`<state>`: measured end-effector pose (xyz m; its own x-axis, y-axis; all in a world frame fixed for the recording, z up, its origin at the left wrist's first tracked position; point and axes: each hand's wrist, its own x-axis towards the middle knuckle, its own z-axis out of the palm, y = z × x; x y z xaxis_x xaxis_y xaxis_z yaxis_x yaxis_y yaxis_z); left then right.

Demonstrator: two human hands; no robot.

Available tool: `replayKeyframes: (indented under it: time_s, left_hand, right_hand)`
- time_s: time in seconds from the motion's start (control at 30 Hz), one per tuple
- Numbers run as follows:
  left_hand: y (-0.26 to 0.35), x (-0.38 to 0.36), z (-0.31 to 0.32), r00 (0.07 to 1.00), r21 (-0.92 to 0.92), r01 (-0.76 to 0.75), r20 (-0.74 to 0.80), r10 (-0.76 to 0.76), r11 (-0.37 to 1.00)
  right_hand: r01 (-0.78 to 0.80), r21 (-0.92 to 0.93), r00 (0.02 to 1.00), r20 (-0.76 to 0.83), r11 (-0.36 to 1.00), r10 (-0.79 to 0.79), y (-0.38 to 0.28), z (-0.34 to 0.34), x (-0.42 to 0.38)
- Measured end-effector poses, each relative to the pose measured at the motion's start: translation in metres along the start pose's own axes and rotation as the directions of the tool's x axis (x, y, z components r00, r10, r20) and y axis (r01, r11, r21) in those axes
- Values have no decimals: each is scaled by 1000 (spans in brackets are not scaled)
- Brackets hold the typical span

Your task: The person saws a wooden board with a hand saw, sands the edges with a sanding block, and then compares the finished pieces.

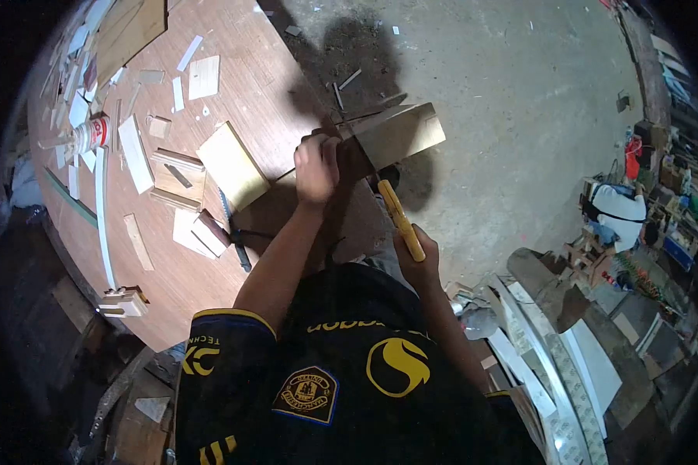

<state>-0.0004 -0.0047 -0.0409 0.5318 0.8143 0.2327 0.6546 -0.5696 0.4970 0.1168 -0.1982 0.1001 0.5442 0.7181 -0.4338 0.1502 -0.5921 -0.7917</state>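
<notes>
Left hand (316,167) on board (399,133), right hand (416,260) around hammer (401,218)

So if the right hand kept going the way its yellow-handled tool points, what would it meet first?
The right hand holds a yellow-handled tool aimed up toward the plywood piece that the left hand steadies at the edge of the table. It would probably meet that piece first, though depth is unclear.

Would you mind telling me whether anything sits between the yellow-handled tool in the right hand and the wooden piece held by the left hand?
Nothing visible does. The yellow-handled tool in the right hand points up at the wooden piece, which the left hand grips at the table edge.
</notes>
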Motion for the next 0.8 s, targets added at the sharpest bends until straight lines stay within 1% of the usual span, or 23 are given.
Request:
replayKeyframes:
  time_s: [0.03, 0.07, 0.13, 0.2, 0.23, 0.27, 0.3, 0.37, 0.47, 0.5, 0.63, 0.7, 0.8]
  left_hand:
    - [4, 1, -3, 996, -47, -7, -94, 2, 999]
    - [8, 2, -6, 996, -46, -25, -91, 21, 999]
    - [13, 4, -11, 996, -66, -73, -52, 70, 995]
    - [14, 6, -15, 992, -86, -121, -50, 117, 989]
    - [14, 5, -17, 988, -86, -157, -10, 157, 984]
    - [14, 5, -18, 980, -85, -194, 26, 197, 977]
    - [13, 4, -21, 978, -79, -203, 31, 206, 976]
    - [12, 3, -24, 948, -63, -313, 35, 315, 948]
    - [14, 2, -25, 935, -45, -342, 84, 345, 939]
    - [13, 1, -25, 939, -47, -313, 136, 317, 949]
    - [4, 0, -17, 927, -68, -340, 145, 346, 938]
    - [4, 0, -18, 922, -58, -349, 154, 354, 935]
    - [2, 1, -18, 916, -81, -353, 175, 362, 932]
  right_hand:
    - [0, 14, 1000, -11, 1000, 0, 4, 1, -1]
    - [15, 32, 1000, -7, 999, -15, 9, 2, -1]
    - [23, 58, 1000, -18, 998, -22, 18, 2, -3]
    - [27, 38, 1000, 3, 999, -27, 28, 4, -4]
    - [22, 48, 1000, -1, 999, -22, 32, 4, -6]
    - [59, 43, 998, -4, 997, -59, 36, 5, -6]
    - [96, 38, 995, -7, 995, -96, 40, 6, -6]
    - [130, 67, 991, -26, 989, -129, 45, 9, -6]
    - [191, 109, 981, -49, 975, -187, 47, 8, -4]
    - [218, 123, 976, -48, 968, -213, 47, 7, -3]
    - [226, 193, 974, -33, 955, -224, 59, 11, -4]
    - [280, 133, 960, -54, 951, -275, 62, 12, -5]
    - [321, 114, 947, -71, 940, -315, 73, 16, -6]
